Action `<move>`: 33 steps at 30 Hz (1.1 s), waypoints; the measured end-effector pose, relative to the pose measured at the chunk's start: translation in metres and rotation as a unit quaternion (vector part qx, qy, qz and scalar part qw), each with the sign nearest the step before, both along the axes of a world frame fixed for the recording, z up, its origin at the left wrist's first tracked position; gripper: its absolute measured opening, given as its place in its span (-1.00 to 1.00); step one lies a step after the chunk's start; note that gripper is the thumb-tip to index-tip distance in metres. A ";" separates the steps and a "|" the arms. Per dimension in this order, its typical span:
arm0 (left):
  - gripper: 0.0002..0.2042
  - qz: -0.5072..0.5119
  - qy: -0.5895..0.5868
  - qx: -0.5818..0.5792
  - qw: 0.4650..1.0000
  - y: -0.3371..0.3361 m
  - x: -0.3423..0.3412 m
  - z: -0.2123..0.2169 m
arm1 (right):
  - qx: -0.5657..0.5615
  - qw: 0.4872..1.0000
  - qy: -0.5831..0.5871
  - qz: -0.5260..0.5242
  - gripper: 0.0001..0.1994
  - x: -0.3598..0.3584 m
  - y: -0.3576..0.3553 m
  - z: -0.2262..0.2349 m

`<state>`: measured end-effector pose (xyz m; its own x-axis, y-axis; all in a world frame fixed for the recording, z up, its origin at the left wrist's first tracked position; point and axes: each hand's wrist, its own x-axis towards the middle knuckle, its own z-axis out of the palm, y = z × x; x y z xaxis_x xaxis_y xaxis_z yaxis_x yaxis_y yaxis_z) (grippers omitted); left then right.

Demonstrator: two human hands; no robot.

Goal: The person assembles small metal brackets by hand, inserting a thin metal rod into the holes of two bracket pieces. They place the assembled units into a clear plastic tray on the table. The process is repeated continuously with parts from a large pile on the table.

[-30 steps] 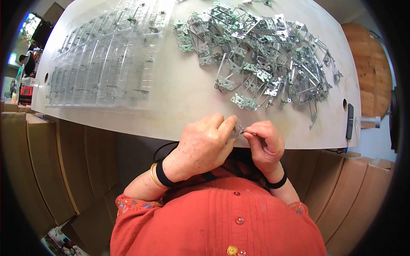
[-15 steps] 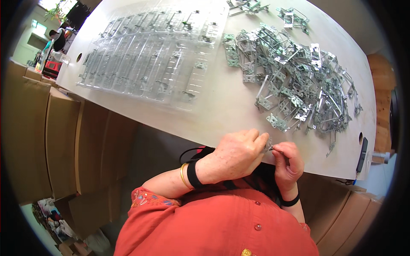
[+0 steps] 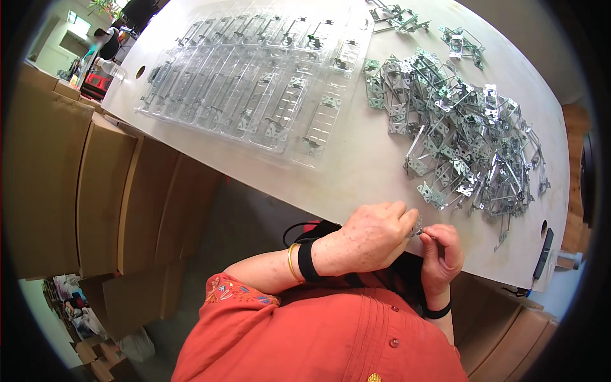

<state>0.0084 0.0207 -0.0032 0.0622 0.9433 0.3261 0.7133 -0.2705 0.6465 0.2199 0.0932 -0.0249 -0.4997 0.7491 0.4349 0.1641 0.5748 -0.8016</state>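
At the table's near edge my two hands meet over a small metal bracket (image 3: 417, 225). My left hand (image 3: 371, 235) is closed round the bracket, and most of it is hidden in the fingers. Thumb and forefinger of my right hand (image 3: 442, 250) pinch at the bracket's right end; whether they grip the bracket itself or a tiny part cannot be made out. Just beyond them lies a big tangled heap of silvery metal brackets (image 3: 458, 137). To the left, clear plastic trays (image 3: 296, 159) hold long metal brackets in their slots.
The white table (image 3: 363, 175) has a round hole near its right edge and another at far left. Two small bracket clusters (image 3: 398, 18) lie at the back. Cardboard boxes (image 3: 48, 172) stand along the left. Across the room, a person (image 3: 105, 43) sits at upper left.
The whole view has shifted, so table and hands appear farther right and lower. My hands keep nearly the same hold on the bracket.
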 end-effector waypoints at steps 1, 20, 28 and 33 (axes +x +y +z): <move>-0.62 0.000 -0.001 0.001 1.000 0.000 0.000 0.000 | 0.011 1.000 -0.005 0.004 -0.82 -0.001 0.001 0.001; -0.61 -0.005 0.006 -0.003 1.000 0.000 0.000 0.001 | 0.029 0.999 -0.016 -0.002 -0.81 -0.001 0.002 0.002; -0.60 -0.009 0.006 -0.005 1.000 -0.001 -0.001 0.001 | 0.003 1.000 0.004 0.010 -0.79 0.001 0.001 -0.001; -0.60 -0.009 0.007 -0.002 1.000 0.000 -0.001 0.001 | 0.041 0.999 -0.013 0.014 -0.79 -0.001 0.004 0.000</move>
<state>0.0075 0.0204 -0.0019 0.0832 0.9436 0.3206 0.7173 -0.2800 0.6380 0.2193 0.0971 -0.0247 -0.5317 0.6973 0.4807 0.1679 0.6431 -0.7472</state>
